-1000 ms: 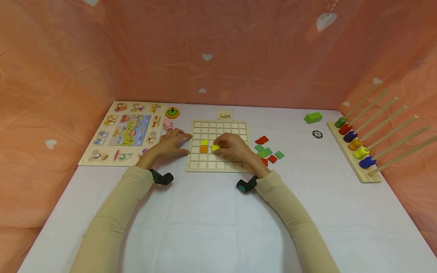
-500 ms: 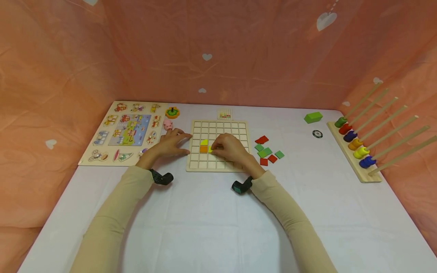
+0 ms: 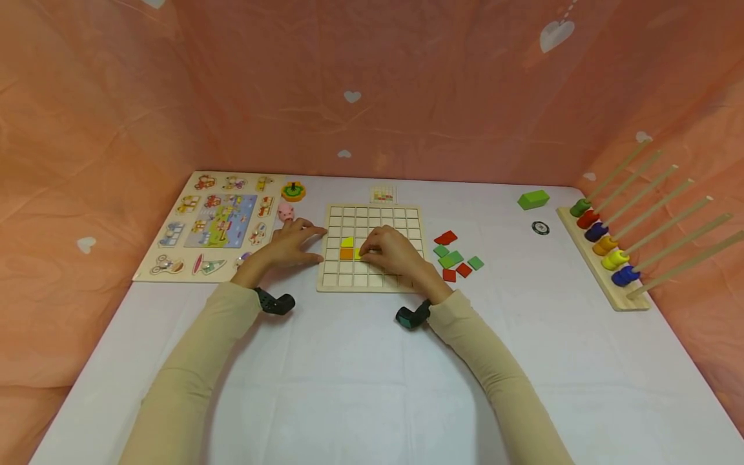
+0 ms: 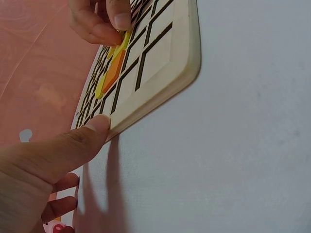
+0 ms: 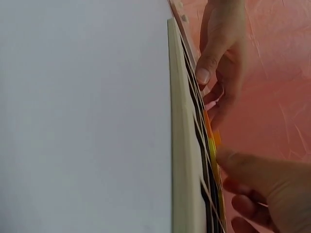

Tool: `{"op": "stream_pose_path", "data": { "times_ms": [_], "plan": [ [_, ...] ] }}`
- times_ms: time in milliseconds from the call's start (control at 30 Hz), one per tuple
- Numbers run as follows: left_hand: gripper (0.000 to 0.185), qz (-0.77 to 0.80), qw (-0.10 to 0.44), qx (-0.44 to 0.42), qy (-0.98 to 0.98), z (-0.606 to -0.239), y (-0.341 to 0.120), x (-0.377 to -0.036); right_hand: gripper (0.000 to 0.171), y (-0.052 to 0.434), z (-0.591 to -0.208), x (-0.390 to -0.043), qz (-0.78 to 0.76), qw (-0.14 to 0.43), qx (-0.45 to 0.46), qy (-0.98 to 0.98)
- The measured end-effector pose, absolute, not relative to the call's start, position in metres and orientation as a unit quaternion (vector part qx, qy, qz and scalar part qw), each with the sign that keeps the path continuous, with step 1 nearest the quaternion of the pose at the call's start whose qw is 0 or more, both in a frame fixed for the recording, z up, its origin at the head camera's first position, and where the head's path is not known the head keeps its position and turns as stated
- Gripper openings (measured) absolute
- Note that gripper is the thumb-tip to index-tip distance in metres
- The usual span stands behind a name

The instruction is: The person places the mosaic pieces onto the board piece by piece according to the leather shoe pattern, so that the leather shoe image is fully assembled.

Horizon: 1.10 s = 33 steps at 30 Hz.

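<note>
On grid board (image 3: 372, 248), mid-counter: right hand (image 3: 392, 252) pinches yellow tile (image 3: 358, 253) at fingertips, just right of orange tile (image 3: 346, 254). Left hand (image 3: 290, 245) relaxed, fingers straight, thumb touching board's left edge, holding nothing.

A table (image 3: 360, 387) covered with a plain white cloth (image 3: 581, 361) sits enclosed on three sides by salmon-pink fabric walls (image 3: 372, 84) printed with scattered white hearts (image 3: 555, 35). The fabric hangs in soft creases behind the table and along both flanks, meeting the cloth at its far edge and side edges. Even, diffuse light falls across the scene, casting only faint shadows on the cloth, which shows shallow wrinkles near the front. In both wrist views, the same white cloth and pink backdrop fill the frame.
</note>
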<state>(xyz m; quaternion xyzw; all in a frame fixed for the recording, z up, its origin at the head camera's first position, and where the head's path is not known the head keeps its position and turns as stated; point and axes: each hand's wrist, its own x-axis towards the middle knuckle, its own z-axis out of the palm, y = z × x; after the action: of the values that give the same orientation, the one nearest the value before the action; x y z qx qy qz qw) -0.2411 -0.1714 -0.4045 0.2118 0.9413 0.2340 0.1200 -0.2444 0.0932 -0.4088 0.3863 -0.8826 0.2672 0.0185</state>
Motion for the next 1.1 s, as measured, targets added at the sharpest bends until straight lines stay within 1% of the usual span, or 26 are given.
{"op": "stream_pose_path", "data": {
  "times_ms": [167,267,400,533,733,900,1100],
  "plan": [
    [0.063,0.232,0.116,0.213,0.942,-0.407,-0.171,-0.242,0.014,0.106,-0.406,-0.246,0.32,-0.005,0.362,-0.876],
    [0.063,0.232,0.115,0.214,0.942,-0.407,-0.171,-0.243,0.016,0.121,-0.406,-0.25,0.351,0.007,0.35,-0.868],
    [0.063,0.234,0.116,0.212,0.942,-0.405,-0.171,-0.242,0.015,0.145,-0.403,-0.254,0.361,0.04,0.335,-0.869],
    [0.063,0.229,0.116,0.212,0.943,-0.405,-0.171,-0.241,0.017,0.172,-0.399,-0.253,0.36,0.043,0.298,-0.883],
    [0.063,0.227,0.117,0.214,0.943,-0.405,-0.171,-0.242,0.021,0.207,-0.396,-0.251,0.32,0.008,0.226,-0.92],
    [0.064,0.227,0.119,0.212,0.943,-0.405,-0.172,-0.242,0.027,0.223,-0.398,-0.249,0.277,-0.014,0.177,-0.944],
    [0.064,0.225,0.119,0.209,0.944,-0.404,-0.171,-0.241,0.034,0.229,-0.402,-0.247,0.259,-0.039,0.166,-0.951]
  ]
}}
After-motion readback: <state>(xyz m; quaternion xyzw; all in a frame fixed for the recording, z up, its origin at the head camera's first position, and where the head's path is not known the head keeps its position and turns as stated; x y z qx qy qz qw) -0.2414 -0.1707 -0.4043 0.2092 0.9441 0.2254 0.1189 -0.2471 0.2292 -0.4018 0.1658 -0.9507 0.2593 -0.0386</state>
